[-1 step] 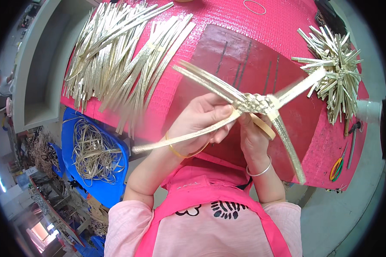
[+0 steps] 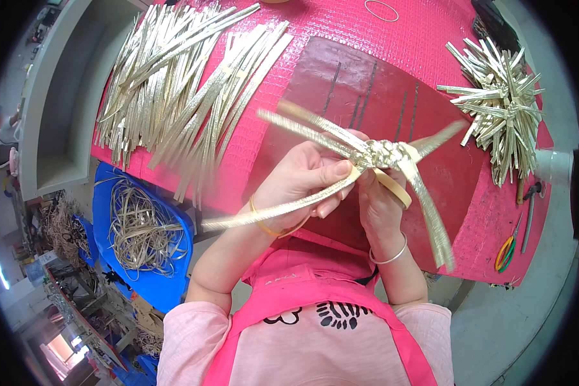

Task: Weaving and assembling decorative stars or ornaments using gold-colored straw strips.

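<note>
Above the bench [image 2: 431, 45], the weave [image 2: 381, 154] is pinched by the left grip [image 2: 347, 174] and the partly hidden right grip [image 2: 374, 183]. If either pinch is slackened, strips [image 2: 431, 215] could be loosened.

Woven piece [image 2: 385, 154] above dk-red mat [image 2: 389, 77]: strips look metallic, shiny, slightly crinkled. Mat smooth, semi-gloss, plastic-lkg; surface [image 2: 344, 22] under mat glossy, plastic-type, w/ bumpy emboss. Tub [image 2: 164, 291] L of mat: smooth blue plastic.
</note>
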Demonstrator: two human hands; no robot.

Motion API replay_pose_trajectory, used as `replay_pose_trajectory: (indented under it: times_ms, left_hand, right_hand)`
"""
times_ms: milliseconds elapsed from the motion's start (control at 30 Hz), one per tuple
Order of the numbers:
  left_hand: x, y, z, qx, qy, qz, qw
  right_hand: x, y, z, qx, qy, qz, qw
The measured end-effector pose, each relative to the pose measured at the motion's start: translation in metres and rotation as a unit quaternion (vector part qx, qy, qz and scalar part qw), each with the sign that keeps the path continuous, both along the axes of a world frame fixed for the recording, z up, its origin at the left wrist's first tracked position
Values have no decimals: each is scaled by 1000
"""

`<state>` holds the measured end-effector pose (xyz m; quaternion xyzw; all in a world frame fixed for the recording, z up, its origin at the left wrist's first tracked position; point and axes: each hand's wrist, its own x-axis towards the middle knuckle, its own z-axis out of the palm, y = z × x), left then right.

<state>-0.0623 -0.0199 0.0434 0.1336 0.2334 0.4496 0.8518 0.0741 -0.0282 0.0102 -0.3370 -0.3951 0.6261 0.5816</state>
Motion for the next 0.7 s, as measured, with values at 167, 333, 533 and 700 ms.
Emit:
replay_pose_trajectory:
  times_ms: [167,333,533,700]
  left_hand:
    - [6,-2,-7,75,317,86,942]
    - [18,-22,-4,215,479,263,809]
    - [6,-13,2,114,385,216,890]
    - [16,-15,-10,80,302,216,925]
  right_hand:
    - [1,13,0,-93,21,16,995]
    - [-6,12,8,-46,-49,42,997]
    - [-2,11,14,6,-174,38,984]
    - [-12,1,14,8,-166,-34,986]
